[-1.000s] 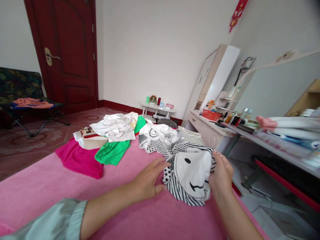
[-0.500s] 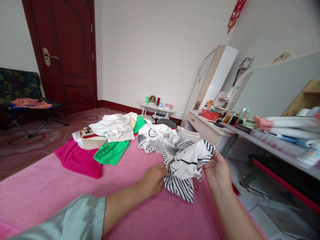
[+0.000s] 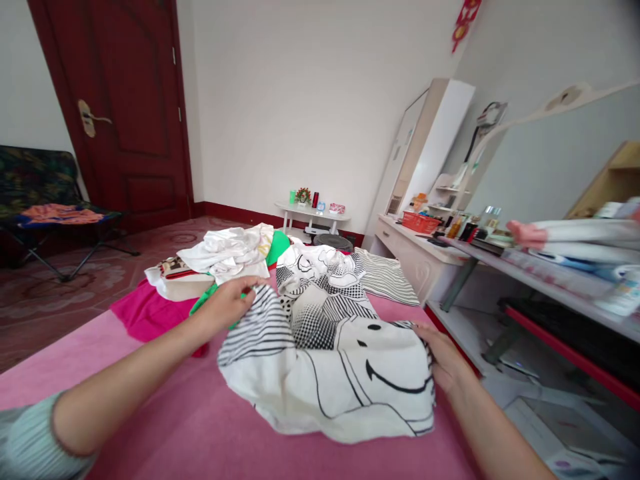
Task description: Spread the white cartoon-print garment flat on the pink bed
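A white garment with black stripes, dots and a smiling face (image 3: 330, 353) lies spread across the pink bed (image 3: 210, 433) in front of me. My left hand (image 3: 227, 303) pinches its striped left edge and holds it out to the left. My right hand (image 3: 445, 360) grips the garment's right edge near the bed's side, with fingers curled into the cloth. Between the two hands the cloth is stretched wide, and its far end trails back toward the pile.
Behind the garment lie a white shirt (image 3: 227, 250), a green cloth (image 3: 275, 247), a magenta cloth (image 3: 145, 310) and a striped piece (image 3: 383, 277). A cluttered dresser (image 3: 415, 250) and shelf (image 3: 560, 280) run along the right. A folding chair (image 3: 45, 213) and red door (image 3: 120, 113) stand at left.
My left hand moved up and left with the garment's striped edge while my right hand moved slightly right, so the bunched cloth opened out flat and wide with the smiling face showing.
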Tool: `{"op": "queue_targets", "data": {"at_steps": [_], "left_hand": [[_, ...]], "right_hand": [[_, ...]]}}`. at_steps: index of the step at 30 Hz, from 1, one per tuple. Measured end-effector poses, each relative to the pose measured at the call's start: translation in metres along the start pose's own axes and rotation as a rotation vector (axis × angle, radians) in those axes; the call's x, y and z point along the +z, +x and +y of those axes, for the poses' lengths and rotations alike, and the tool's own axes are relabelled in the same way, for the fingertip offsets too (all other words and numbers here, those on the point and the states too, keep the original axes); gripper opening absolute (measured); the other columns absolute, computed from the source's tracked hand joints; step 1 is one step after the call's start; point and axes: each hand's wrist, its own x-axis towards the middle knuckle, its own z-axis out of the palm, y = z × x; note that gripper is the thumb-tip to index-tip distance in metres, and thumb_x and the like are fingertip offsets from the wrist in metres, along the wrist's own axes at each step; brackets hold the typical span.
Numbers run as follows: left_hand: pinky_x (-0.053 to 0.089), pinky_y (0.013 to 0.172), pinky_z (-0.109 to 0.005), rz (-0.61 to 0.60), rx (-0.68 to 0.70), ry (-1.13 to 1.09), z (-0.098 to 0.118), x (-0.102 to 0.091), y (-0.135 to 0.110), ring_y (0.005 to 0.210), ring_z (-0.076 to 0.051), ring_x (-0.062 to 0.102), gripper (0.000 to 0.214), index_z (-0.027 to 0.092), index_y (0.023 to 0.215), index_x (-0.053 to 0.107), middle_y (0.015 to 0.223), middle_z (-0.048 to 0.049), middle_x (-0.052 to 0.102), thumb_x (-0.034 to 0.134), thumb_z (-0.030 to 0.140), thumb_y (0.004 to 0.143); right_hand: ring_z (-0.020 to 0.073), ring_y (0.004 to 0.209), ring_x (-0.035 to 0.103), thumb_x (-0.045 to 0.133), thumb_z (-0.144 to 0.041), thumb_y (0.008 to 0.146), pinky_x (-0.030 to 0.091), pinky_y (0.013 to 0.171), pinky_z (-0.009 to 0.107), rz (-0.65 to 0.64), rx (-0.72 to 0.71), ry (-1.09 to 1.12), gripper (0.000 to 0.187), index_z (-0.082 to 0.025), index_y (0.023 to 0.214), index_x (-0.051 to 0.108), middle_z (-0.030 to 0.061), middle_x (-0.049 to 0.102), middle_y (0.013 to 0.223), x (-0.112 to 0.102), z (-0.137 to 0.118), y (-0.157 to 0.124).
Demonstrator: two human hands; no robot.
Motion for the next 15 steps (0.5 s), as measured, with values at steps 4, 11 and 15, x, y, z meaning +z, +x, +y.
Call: {"op": "queue_targets", "data": {"at_steps": [4, 11, 15], "left_hand": [[0.051, 0.077, -0.034, -0.238, -0.147, 0.097, -0.039, -0.004, -0.041, 0.084, -0.025, 0.063, 0.042, 0.02, 0.112, 0.062, 0.101, -0.0056, 0.067, 0.055, 0.032, 0.072], [0.036, 0.105, -0.042, -0.12, 0.007, 0.359, -0.027, 0.008, -0.095, 0.128, -0.032, 0.038, 0.071, 0.031, 0.139, 0.04, 0.144, -0.0069, 0.034, 0.067, 0.044, 0.075], [0.042, 0.099, -0.039, -0.13, -0.063, 0.376, -0.023, 0.017, -0.102, 0.118, -0.029, 0.048, 0.068, 0.03, 0.139, 0.04, 0.131, -0.0083, 0.046, 0.064, 0.036, 0.076]], "right_hand": [[0.0278, 0.097, 0.065, 0.076, -0.041, 0.063, 0.054, 0.082, 0.038, -0.186, -0.021, -0.314, 0.066, -0.02, 0.122, 0.056, 0.0118, 0.065, 0.114, -0.01, -0.002, -0.035], [0.0306, 0.117, 0.053, 0.079, -0.043, 0.057, 0.042, 0.101, 0.042, -0.331, -0.326, -0.472, 0.075, -0.019, 0.125, 0.058, 0.0117, 0.059, 0.125, -0.018, 0.012, -0.07], [0.0291, 0.118, 0.053, 0.079, -0.042, 0.056, 0.04, 0.102, 0.041, -0.173, -0.402, -0.444, 0.065, -0.022, 0.117, 0.064, 0.0097, 0.06, 0.123, -0.023, 0.02, -0.07]]}}
